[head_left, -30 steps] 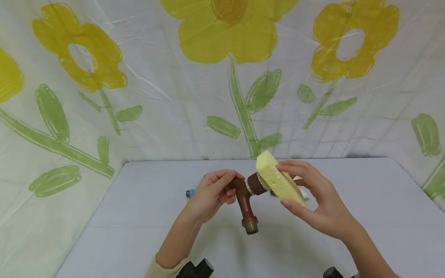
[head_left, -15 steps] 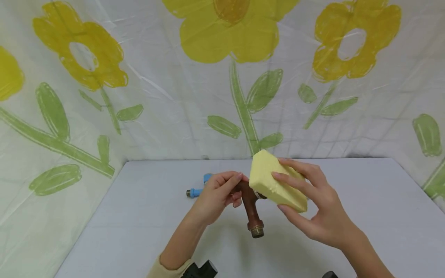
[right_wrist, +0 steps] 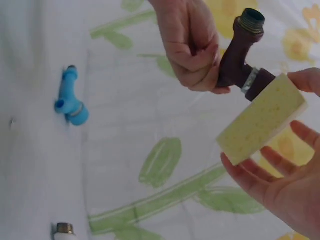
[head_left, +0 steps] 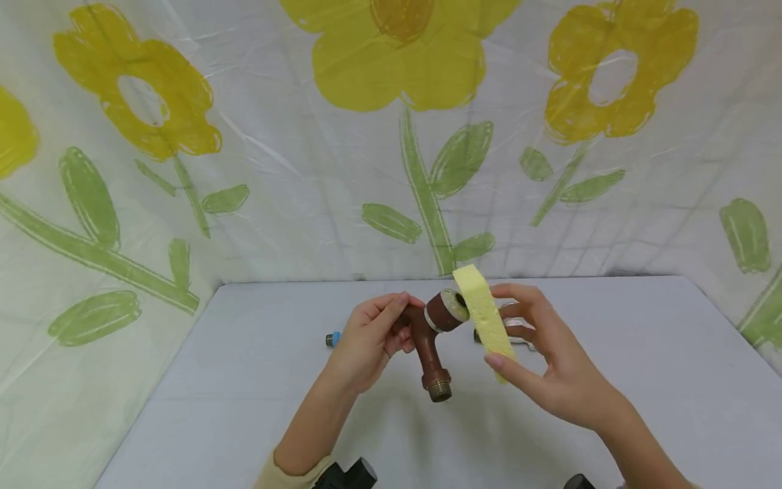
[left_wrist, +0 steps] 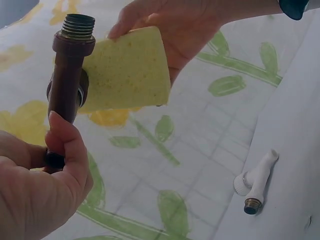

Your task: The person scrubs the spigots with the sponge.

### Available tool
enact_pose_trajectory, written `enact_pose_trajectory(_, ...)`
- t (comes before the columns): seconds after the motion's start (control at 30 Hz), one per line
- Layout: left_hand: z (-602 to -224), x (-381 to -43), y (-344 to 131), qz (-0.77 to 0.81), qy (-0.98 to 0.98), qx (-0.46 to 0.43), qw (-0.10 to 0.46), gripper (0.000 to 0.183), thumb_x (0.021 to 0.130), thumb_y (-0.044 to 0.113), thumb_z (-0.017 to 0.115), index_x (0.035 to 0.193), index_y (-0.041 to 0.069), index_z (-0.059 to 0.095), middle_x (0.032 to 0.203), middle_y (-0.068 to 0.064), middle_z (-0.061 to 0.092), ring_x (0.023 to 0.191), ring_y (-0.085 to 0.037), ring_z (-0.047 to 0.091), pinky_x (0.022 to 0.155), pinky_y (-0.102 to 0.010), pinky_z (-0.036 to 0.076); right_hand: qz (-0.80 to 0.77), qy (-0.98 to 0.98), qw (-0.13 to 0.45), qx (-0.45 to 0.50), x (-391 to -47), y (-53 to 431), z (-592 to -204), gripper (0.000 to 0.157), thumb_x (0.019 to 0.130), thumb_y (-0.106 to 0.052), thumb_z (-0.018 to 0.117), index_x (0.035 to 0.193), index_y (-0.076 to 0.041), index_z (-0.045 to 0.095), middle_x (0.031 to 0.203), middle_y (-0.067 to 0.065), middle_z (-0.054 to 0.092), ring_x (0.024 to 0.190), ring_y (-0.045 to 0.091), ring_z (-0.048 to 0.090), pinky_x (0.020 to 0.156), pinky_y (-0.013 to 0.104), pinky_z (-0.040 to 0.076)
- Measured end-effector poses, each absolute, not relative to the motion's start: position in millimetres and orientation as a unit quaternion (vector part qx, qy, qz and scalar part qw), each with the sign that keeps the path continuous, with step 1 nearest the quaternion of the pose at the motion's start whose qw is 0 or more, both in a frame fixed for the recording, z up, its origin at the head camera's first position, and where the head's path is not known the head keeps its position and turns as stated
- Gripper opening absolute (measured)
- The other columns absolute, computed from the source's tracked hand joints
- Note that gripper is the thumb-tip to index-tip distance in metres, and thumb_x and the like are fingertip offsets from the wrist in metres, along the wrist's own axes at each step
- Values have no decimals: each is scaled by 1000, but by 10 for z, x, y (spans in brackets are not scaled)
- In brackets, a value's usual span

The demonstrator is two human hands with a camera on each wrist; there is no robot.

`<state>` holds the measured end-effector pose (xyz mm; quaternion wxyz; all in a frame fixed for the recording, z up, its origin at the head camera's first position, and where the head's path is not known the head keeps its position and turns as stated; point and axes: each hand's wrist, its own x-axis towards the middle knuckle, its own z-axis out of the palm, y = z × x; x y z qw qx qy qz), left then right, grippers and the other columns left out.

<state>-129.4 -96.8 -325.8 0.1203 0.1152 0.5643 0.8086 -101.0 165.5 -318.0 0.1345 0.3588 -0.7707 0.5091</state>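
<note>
My left hand (head_left: 369,346) pinches one end of a brown water tap (head_left: 430,353) and holds it raised over the table. The tap's brass threaded spout points down toward me in the head view, and its thick round end faces the right hand. My right hand (head_left: 562,370) grips a yellow sponge (head_left: 485,316) by its edges between thumb and fingers. The sponge stands nearly edge-on in the head view, right at the tap's round end. From the left wrist, the sponge's broad face (left_wrist: 127,70) shows behind the tap, partly covered by it.
A blue tap (right_wrist: 70,97) lies on the table, mostly hidden behind the left hand in the head view. A white tap (left_wrist: 257,182) lies behind the right hand. At the table's (head_left: 244,421) far edge hangs a flower-printed sheet (head_left: 293,224).
Half a second ago the sponge's broad face covered the tap's round end; now it has turned edge-on and shifted slightly right, showing that end. The tap has tilted slightly upward.
</note>
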Motion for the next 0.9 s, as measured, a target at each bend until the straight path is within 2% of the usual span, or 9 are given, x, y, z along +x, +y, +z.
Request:
enact_pose_trajectory(0.1,-3263,-1295,-953,810,565,107,116,31,115,13,45,102,9,73,81,1,64,65,-9,50,60,-16,49,474,-764,217,380,-1031,1621,-3206,54,94,-16,81,139,-1,55,147,11,51,131,19,53,99,21,50)
enact_pose_trajectory(0.2,-3263,-1298,-936,798,581,111,119,29,114,13,45,108,0,71,82,1,65,64,-9,51,61,-16,50,430,-760,294,389,-1041,1588,-3223,49,100,-41,71,129,-2,65,145,18,53,137,22,49,97,17,47)
enact_pose_trajectory(0.3,-3254,-1297,-931,773,607,131,127,32,115,13,44,115,-10,65,82,0,62,64,-10,52,63,-17,52,415,-759,319,388,-1042,1575,-3218,52,103,-47,65,130,-3,68,144,21,55,138,22,50,96,14,47)
enact_pose_trajectory(0.33,-3252,-1297,-933,766,614,138,129,33,115,14,43,117,-13,63,81,0,61,64,-10,53,64,-18,53,415,-761,316,385,-1043,1579,-3212,52,104,-46,65,133,-3,67,144,20,55,137,21,51,98,14,47)
enact_pose_trajectory(0.43,-3250,-1298,-937,756,623,149,135,38,116,17,40,121,-14,62,81,1,58,66,-10,54,67,-18,55,424,-778,279,370,-1038,1598,-3193,49,100,-24,74,143,-3,61,147,14,57,136,17,53,99,16,48)
enact_pose_trajectory(0.57,-3269,-1319,-930,779,595,138,143,44,118,26,35,120,-5,66,88,2,63,77,-10,56,78,-26,60,430,-801,229,348,-1026,1591,-3190,74,84,7,77,153,-9,53,149,4,57,121,13,58,90,23,56)
enact_pose_trajectory(0.67,-3290,-1335,-920,811,553,120,149,43,118,32,34,114,6,68,94,0,65,84,-14,58,86,-39,64,425,-809,223,339,-1025,1560,-3210,77,85,6,78,154,-13,52,146,0,58,110,12,58,83,30,60)
enact_pose_trajectory(0.77,-3321,-1345,-904,841,508,100,158,43,117,37,34,108,13,67,97,-3,62,88,-17,57,91,-48,63,425,-813,222,331,-1023,1536,-3236,76,85,4,80,153,-16,53,144,-1,59,106,11,58,81,32,61)
enact_pose_trajectory(0.9,-3346,-1344,-881,866,466,71,168,45,115,45,35,106,16,67,95,-3,57,88,-16,53,90,-45,63,435,-814,213,320,-1012,1518,-3243,76,86,4,80,153,-17,53,143,-3,59,106,11,58,83,31,61)
